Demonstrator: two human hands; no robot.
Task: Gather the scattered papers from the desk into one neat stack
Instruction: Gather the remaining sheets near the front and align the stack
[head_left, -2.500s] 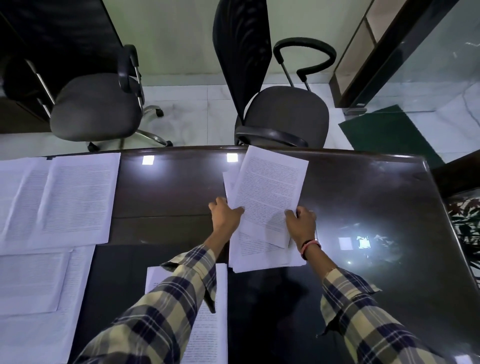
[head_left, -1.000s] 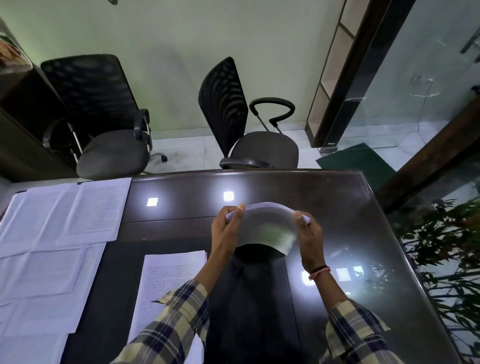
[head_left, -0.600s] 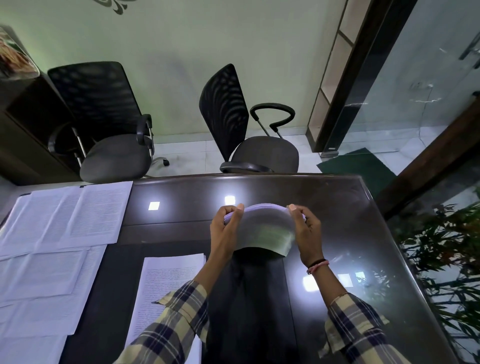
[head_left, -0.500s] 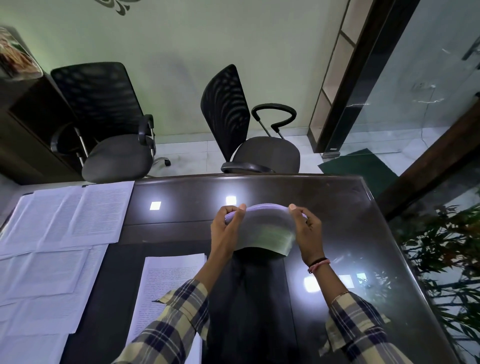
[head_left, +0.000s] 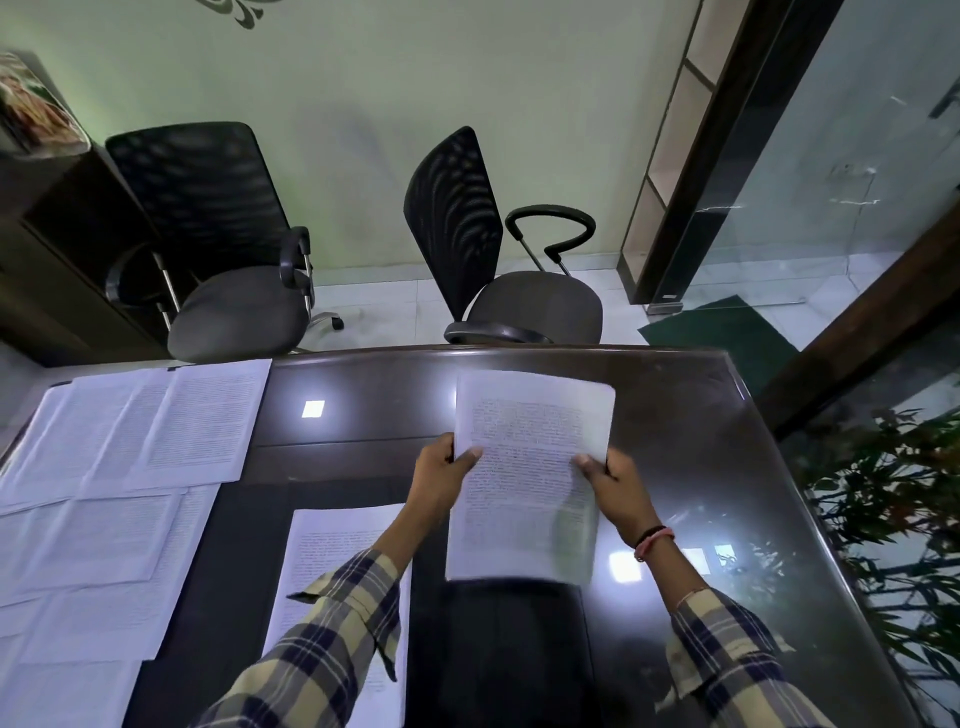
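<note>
A squared-up stack of printed papers (head_left: 530, 467) is held flat above the dark glossy desk (head_left: 691, 457), its printed face toward me. My left hand (head_left: 441, 478) grips its left edge, thumb on top. My right hand (head_left: 615, 488) grips its right edge the same way. One loose printed sheet (head_left: 332, 551) lies on the desk under my left forearm. Several more sheets (head_left: 130, 467) lie spread and overlapping across the desk's left side.
Two black mesh office chairs (head_left: 498, 270) stand beyond the desk's far edge. A dark cabinet (head_left: 47, 249) is at the far left. A glass partition (head_left: 831, 208) and a leafy plant (head_left: 893, 519) border the right side.
The stack was held on edge, bowed between both hands; now it lies flat and face-up in the same two-handed grip, its near end swung toward me.
</note>
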